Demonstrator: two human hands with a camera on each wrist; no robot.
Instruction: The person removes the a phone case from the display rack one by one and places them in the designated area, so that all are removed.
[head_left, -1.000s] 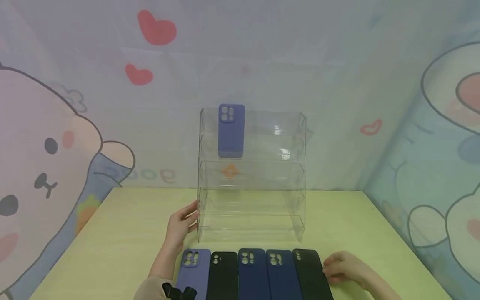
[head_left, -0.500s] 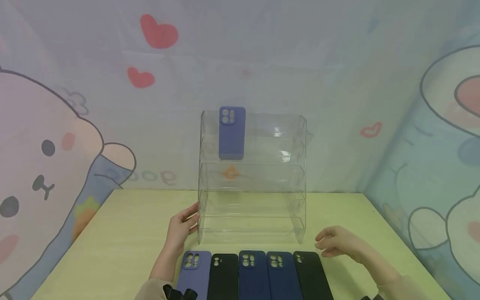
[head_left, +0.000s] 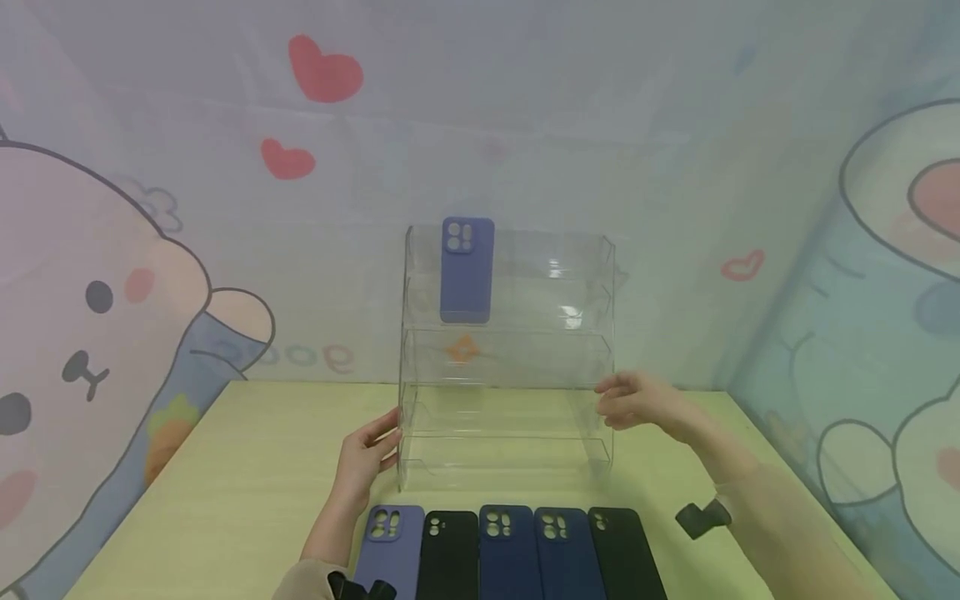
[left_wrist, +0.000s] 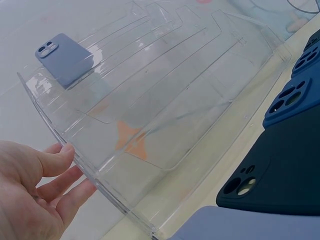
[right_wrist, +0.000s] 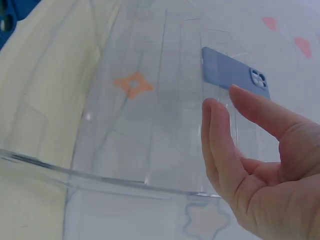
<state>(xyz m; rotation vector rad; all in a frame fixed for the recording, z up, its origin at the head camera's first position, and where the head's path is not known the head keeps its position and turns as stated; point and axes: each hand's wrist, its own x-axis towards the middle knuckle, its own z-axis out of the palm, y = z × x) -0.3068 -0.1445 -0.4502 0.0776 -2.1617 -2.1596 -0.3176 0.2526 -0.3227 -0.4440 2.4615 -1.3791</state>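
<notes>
A clear acrylic tiered display rack [head_left: 506,414] stands mid-table. One lavender phone case [head_left: 467,283] leans upright in its upper tiers, left of centre. My left hand [head_left: 358,458] touches the rack's left side with its fingertips; in the left wrist view the thumb [left_wrist: 62,159] lies right at the side edge. My right hand [head_left: 637,402] is raised beside the rack's right side, its fingers overlapping that edge in the head view. In the right wrist view its thumb and fingers [right_wrist: 218,132] stand apart with nothing between them.
Along the table's front lies a row of phone cases: lavender [head_left: 392,546], black [head_left: 450,558], two dark blue [head_left: 507,558] and black [head_left: 626,554]. A printed cartoon cloth [head_left: 675,150] hangs behind the yellowish table [head_left: 247,500].
My right hand has left the right end black case, rising and moving forward to the rack's right side. The left hand stays at the rack's left side.
</notes>
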